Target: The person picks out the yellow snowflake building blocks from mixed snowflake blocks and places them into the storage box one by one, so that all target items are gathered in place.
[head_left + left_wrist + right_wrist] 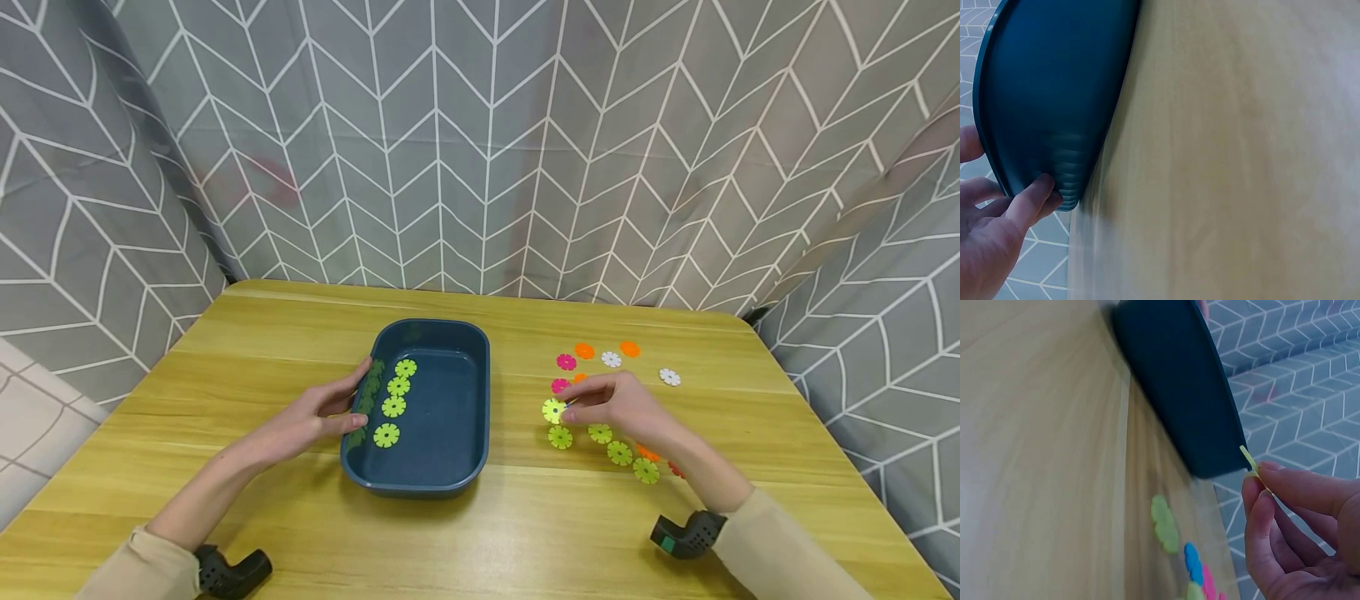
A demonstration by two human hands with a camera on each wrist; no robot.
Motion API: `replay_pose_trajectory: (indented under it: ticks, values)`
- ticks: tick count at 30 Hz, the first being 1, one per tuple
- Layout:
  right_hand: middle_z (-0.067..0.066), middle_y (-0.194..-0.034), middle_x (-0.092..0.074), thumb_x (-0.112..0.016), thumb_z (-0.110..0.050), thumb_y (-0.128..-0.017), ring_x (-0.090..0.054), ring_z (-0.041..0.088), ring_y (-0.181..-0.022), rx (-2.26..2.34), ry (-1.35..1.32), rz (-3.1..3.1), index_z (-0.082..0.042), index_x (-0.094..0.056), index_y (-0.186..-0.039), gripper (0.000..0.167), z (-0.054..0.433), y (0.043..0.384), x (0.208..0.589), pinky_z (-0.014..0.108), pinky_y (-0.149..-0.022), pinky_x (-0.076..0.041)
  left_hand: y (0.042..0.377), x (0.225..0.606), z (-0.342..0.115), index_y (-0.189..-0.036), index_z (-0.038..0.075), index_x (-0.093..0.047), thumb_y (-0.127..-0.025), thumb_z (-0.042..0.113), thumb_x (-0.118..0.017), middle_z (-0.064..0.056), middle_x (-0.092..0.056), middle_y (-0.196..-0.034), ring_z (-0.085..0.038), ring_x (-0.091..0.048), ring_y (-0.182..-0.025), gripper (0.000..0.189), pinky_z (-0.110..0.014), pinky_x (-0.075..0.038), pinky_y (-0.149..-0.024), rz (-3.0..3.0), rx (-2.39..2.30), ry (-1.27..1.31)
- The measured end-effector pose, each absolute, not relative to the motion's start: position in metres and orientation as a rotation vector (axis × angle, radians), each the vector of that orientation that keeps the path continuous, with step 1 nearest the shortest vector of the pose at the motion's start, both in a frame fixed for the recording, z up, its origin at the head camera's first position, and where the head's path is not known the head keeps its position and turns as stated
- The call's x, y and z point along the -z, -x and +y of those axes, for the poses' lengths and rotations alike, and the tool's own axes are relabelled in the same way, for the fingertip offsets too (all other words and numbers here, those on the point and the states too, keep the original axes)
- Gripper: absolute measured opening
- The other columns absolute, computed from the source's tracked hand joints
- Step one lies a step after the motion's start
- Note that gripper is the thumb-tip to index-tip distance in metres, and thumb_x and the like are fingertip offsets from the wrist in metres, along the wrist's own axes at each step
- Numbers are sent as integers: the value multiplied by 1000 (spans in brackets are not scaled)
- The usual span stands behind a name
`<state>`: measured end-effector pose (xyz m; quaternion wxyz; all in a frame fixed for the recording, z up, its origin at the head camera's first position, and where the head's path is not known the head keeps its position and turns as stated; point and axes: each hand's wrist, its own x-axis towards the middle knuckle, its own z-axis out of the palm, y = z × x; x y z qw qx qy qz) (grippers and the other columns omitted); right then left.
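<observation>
A dark teal rectangular bin [446, 417] stands on the table, with several yellow-green snowflake discs [393, 406] in a row along the left side of its floor. My left hand [313, 412] grips the bin's left rim, thumb over the top; in the left wrist view its fingers [1032, 197] lie against the outer wall. To the right of the bin, my right hand [618, 407] pinches one yellow-green snowflake disc [1249, 460] between thumb and fingertips, raised above the table. Beneath and beside that hand lie more yellow-green discs [619, 453].
Pink discs [566, 362], orange discs [629, 349] and white discs [670, 377] are scattered behind the right hand. A blue disc [1192, 564] shows in the right wrist view. Behind the wooden table [247, 358] hangs a grey patterned curtain [465, 150].
</observation>
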<state>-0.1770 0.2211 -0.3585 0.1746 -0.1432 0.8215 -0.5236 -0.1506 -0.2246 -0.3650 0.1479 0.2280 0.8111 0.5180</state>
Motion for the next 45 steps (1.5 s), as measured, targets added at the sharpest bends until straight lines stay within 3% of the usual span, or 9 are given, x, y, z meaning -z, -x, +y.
replay_pose_trajectory:
  ticks: [6,15,23,37,41,45]
  values:
    - [16,-110,-73,-80,-14,-85,-71,23,-94,1580,413,2210,-1,-72,-118,36,208,179,355,39,-87,-59,151,364,-224,-159,1,-9,-100,16,-59,-24,-4,-166,-47,-21,-147,79,-10,-39,-99,2341,-1482,-655]
    - [11,-105,-75,-82,-21,-83,-68,39,-103,1548,412,2242,-9,-75,-114,34,190,181,347,42,-92,-56,151,365,-224,-159,0,-9,-100,15,-59,-26,-4,-165,-48,-21,-147,78,-9,-38,-99,2348,-1478,-666]
    - [9,-107,-74,-83,-24,-82,-70,26,-98,1530,451,2244,-10,-76,-115,36,179,181,340,43,-91,-56,151,365,-224,-159,0,-9,-100,15,-59,-27,-5,-165,-48,-22,-146,79,-8,-37,-98,2346,-1481,-664]
    - [12,-109,-75,-81,-15,-83,-72,22,-96,1567,501,2166,-2,-74,-116,36,155,184,334,35,-90,-56,150,365,-224,-159,0,-8,-100,15,-58,-28,-4,-164,-49,-21,-146,79,-8,-38,-98,2327,-1496,-657]
    - [11,-107,-75,-80,-11,-84,-71,22,-97,1589,516,2120,-1,-75,-113,31,142,184,332,36,-91,-56,149,365,-224,-159,0,-9,-100,15,-59,-28,-5,-164,-50,-22,-146,79,-14,-41,-101,2337,-1487,-657]
    - [10,-104,-76,-78,-10,-85,-72,23,-96,1594,526,2072,-1,-75,-113,29,131,184,331,36,-91,-56,149,365,-224,-159,0,-9,-100,15,-59,-29,-5,-164,-50,-23,-145,78,-34,-44,-108,2340,-1482,-662]
